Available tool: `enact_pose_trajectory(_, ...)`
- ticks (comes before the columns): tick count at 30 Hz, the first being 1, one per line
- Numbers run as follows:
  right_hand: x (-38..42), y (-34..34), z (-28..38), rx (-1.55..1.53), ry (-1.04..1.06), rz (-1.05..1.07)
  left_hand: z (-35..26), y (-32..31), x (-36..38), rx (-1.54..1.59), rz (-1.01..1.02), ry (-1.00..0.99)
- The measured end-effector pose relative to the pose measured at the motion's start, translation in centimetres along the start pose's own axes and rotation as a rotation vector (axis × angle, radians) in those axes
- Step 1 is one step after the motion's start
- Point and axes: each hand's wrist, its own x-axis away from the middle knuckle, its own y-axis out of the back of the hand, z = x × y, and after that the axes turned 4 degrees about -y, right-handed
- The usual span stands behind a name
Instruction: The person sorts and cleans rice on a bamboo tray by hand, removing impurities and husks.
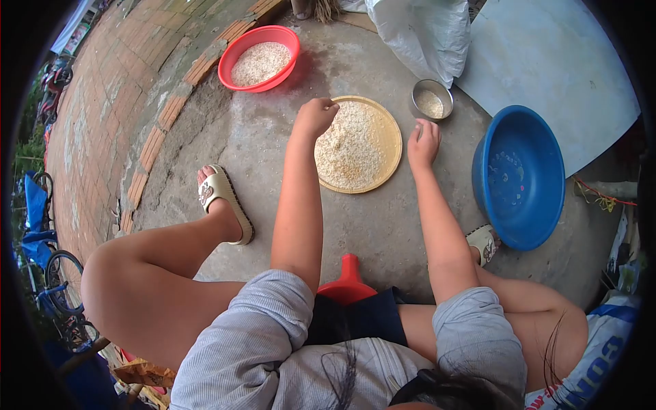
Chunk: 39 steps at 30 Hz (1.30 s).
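A round yellow tray (391,143) lies on the concrete floor with pale grain (352,147) spread over it. My left hand (316,116) hovers over the tray's left edge, fingers pinched together above the grain. My right hand (424,142) is just off the tray's right rim, fingers curled and pinched, near a small metal bowl (431,100) that has some grain in it. Whether either hand has something tiny between its fingers, I cannot tell.
A red basin (259,58) of grain sits at the back left. A large blue basin (521,176) with a little water is on the right. A white sack (424,34) and a grey sheet (547,61) lie behind. A red stool (347,281) is beneath me. Brick paving runs along the left.
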Motion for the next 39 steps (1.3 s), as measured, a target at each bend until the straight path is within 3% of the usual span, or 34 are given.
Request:
enact_pose_trajectory(3, 2.7, -2.3, 2.1, -0.038, 0.179, 0.234, 3.9, -1.3, -0.3, 0.062, 0.076, 0.110)
enact_pose_trajectory(8, 5.8, -3.7, 7.3, -0.124, 0.291, 0.605, 7.5, -1.3, 0.5, -0.017, 0.227, 0.277)
enact_pose_trajectory(16, 9.1, -4.0, 8.6, -0.011, 0.451, 0.626, 9.2, -1.7, 1.6, 0.273, 0.156, 0.378)
enact_pose_trajectory(22, 8.1, -6.0, 10.8, -0.085, 0.346, 0.513, 10.8, -3.3, 2.8, 0.518, 0.055, 0.437)
enact_pose_trajectory(24, 8.3, -6.9, 11.2, -0.019, 0.186, 0.477, 11.4, -3.3, 3.8, 0.759, -0.076, 0.453)
enact_pose_trajectory(31, 7.7, -8.7, 9.3, -0.050, 0.167, 0.590, 10.4, -2.3, 4.8, 0.827, -0.061, 0.436)
enact_pose_trajectory(33, 7.2, -9.1, 9.6, -0.355, -0.235, 0.610, 9.7, -2.4, 4.4, 0.785, -0.021, 0.485)
enact_pose_trajectory(35, 6.7, -9.6, 10.0, -0.455, -0.294, 0.585, 9.2, -2.7, 4.0, 0.891, 0.038, 0.500)
enact_pose_trajectory(37, 5.7, -9.3, 10.8, -0.831, -0.423, 0.919, 8.7, -3.3, 3.9, 0.996, 0.097, 0.518)
enact_pose_trajectory(38, 5.0, -8.6, 11.1, -0.762, -0.288, 1.002, 8.4, -3.8, 3.9, 1.090, 0.049, 0.516)
enact_pose_trajectory(39, 4.5, -8.4, 11.1, -0.760, -0.296, 1.003, 8.6, -4.3, 3.9, 1.182, 0.000, 0.514)
